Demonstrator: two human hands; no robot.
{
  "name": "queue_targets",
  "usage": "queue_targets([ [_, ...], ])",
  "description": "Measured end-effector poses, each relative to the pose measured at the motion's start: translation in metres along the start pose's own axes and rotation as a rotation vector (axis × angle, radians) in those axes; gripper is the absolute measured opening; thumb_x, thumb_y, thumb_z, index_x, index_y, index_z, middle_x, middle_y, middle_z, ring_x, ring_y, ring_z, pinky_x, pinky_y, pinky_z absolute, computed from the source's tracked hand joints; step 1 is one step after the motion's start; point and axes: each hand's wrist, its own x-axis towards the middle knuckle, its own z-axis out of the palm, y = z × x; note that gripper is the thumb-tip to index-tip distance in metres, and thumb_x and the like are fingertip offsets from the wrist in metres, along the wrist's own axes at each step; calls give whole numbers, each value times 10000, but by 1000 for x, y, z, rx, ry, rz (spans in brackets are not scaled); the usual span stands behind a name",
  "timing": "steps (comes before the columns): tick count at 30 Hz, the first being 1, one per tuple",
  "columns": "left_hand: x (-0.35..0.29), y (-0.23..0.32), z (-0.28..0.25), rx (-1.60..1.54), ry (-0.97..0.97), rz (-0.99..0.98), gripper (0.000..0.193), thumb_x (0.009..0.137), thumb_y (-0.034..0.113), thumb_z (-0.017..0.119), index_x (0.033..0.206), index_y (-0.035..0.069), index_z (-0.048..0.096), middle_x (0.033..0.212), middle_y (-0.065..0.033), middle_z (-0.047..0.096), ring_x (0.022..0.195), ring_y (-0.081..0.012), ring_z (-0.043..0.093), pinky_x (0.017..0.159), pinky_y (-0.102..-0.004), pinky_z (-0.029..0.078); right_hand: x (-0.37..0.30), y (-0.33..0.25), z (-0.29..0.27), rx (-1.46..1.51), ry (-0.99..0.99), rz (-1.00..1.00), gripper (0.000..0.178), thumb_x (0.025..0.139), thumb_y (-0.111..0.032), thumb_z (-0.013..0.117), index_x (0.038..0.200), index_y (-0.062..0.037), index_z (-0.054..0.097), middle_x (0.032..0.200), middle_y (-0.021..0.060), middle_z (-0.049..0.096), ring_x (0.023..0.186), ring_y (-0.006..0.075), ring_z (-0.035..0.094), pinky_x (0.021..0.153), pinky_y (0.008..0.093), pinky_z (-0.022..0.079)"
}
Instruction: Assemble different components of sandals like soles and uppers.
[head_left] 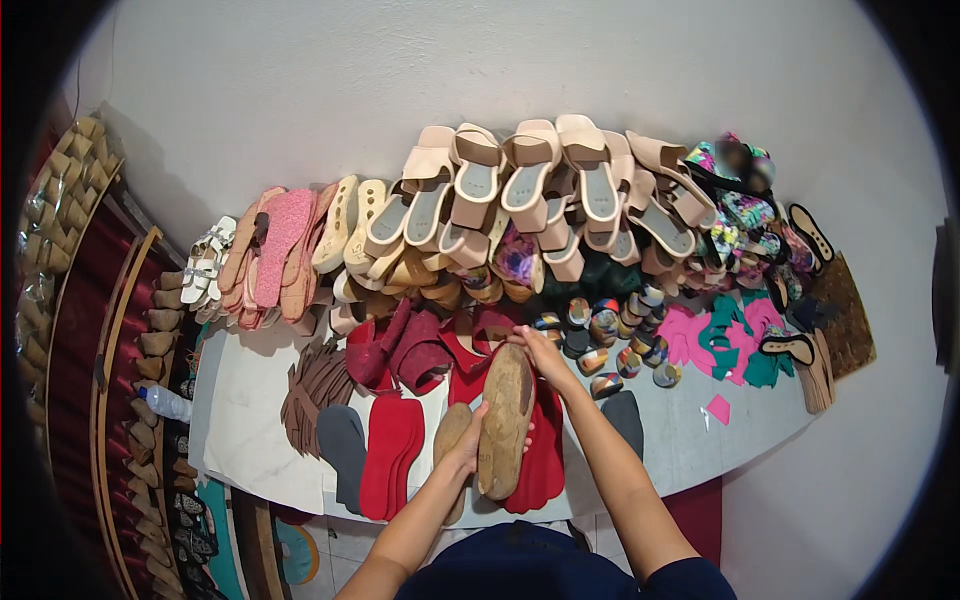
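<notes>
- Wooden shoe last (506, 420): up off bench (670, 450) per the look of it, near edge, in front of person's torso; long axis roughly toward/away from person. Landmark for all below.
- L hand (470, 438): grasping last at its L side, approx mid-length; fingertips show past its R side, so wrapped underneath.
- R hand (541, 352): at far end of last, fingers bent over it, looks like contact; firm grip or light touch, can't tell.
- 2nd last (454, 424): just L of last, partly hidden by L hand + forearm.
- Red insole stacks: one (392, 455) L of last, other (545, 455) right beside it on R, partly covered.
- Grey insoles: one lot (342, 455) farther L of last, another (625, 420) R, partly behind R forearm.
- Maroon uppers (420, 350): beyond last, slightly L.
- Brown strips (317, 395): well L of last.
- Multicolored heel blocks (605, 325): beyond last, to R.
- Beige block-heel sandals (530, 185): piled beyond last, toward wall (300, 80).
</notes>
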Motion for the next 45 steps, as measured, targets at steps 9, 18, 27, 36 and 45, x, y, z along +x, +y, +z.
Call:
queue_targets([
  [9, -16, 10, -23, 28, 168, 34, 772, 783, 633, 275, 1223, 1, 326, 1032, -216, 506, 842, -315, 559, 753, -411, 473, 68, -4, 24, -1069, 16, -141, 411, 784, -276, 499, 1063, 26, 489, 901, 248, 568, 935, 362, 515, 768, 408, 420],
  [18, -24, -3, -32, 6, 194, -13, 756, 793, 622, 258, 1229, 9, 326, 1045, -198, 508, 864, -297, 553, 774, -391, 461, 60, -33, 13, -1088, -220, -255, 379, 702, -294, 631, 949, -14, 570, 853, 167, 599, 786, 325, 568, 687, 380, 438],
  [27, -23, -24, -6, 105, 133, -15, 747, 792, 613, 285, 1217, 1, 343, 1066, -176, 510, 882, -274, 552, 796, -386, 450, -4, -108, -25, -416, -444, 23, 180, 818, -199, 544, 933, -62, 557, 751, -51, 537, 674, 43, 473, 589, 213, 393],
  [36, -14, -54, 20, 172, 36, -76, 760, 780, 625, 315, 1214, 1, 346, 1090, -157, 502, 890, -255, 550, 798, -375, 448, -27, -108, -60, -296, -189, -140, 188, 831, -185, 526, 911, -16, 549, 756, -27, 554, 688, 42, 487, 619, 196, 404],
  [45, -17, -59, 31, 191, 99, -13, 645, 815, 528, 374, 1233, 44, 286, 1040, -168, 515, 878, -252, 556, 755, -368, 469, -67, -134, -39, -133, -330, -20, 224, 841, -209, 517, 983, -42, 566, 870, -15, 580, 779, 51, 515, 698, 195, 411],
])
